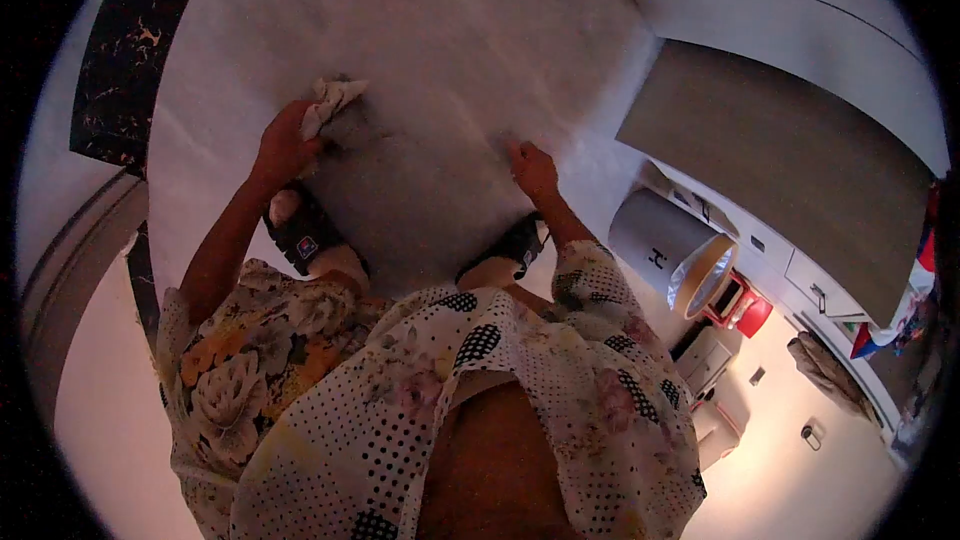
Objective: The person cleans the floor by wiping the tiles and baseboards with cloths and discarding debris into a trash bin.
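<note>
The left hand [285,145] is squeezing a white cloth [330,100] on the floor [450,40]. The right hand [533,170] is pressing flat, holding nothing.

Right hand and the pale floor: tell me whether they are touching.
Touching. The head view shows the right hand with fingers spread flat on the pale floor, no gap beneath them. The left hand presses a crumpled cloth onto the same surface.

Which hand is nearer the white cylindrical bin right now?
Right. The right hand is pressed flat on the floor, just left of the white cylindrical bin. The left hand grips a cloth much farther left.
</note>
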Demonstrator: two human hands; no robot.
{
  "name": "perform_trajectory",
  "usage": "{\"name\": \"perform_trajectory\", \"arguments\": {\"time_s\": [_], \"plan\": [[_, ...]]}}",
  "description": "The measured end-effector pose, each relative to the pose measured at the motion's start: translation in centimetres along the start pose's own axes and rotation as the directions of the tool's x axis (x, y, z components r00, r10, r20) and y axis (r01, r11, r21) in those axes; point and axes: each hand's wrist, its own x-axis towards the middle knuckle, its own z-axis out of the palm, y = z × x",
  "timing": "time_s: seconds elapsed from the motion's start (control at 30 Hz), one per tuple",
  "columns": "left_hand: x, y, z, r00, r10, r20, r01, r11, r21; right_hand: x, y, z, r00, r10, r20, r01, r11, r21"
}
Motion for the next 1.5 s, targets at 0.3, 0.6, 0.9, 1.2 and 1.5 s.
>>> {"name": "perform_trajectory", "arguments": {"time_s": [0.3, 0.6, 0.9, 1.2, 1.5], "plan": [[-0.9, 0.3, -0.1, 1.0, 0.019, -0.001, -0.019, 0.996, 0.091, 1.7, -0.4, 3.6, 0.993, -0.08, -0.082, 0.094, 0.979, 0.183], [-1.2, -0.7, 0.2, 1.0, -0.01, -0.005, 0.01, 1.0, 0.024, -1.0, 0.9, 1.4, 0.907, -0.366, -0.209, 0.384, 0.921, 0.058], [-0.7, -2.3, 0.8, 1.0, 0.023, 0.003, -0.024, 0.995, 0.102, -3.0, -0.5, 3.8, 0.657, -0.565, -0.499, 0.52, 0.819, -0.242], [-1.2, -0.5, 0.3, 0.996, -0.069, 0.057, 0.065, 0.996, 0.068, 0.0, -0.2, 5.3, 0.661, -0.521, -0.54, 0.456, 0.85, -0.262], [-1.6, 0.4, -0.4, 0.994, -0.106, 0.033, 0.103, 0.99, 0.092, 0.6, 2.2, -0.2, 0.95, -0.26, -0.17, 0.31, 0.84, 0.446]]}}
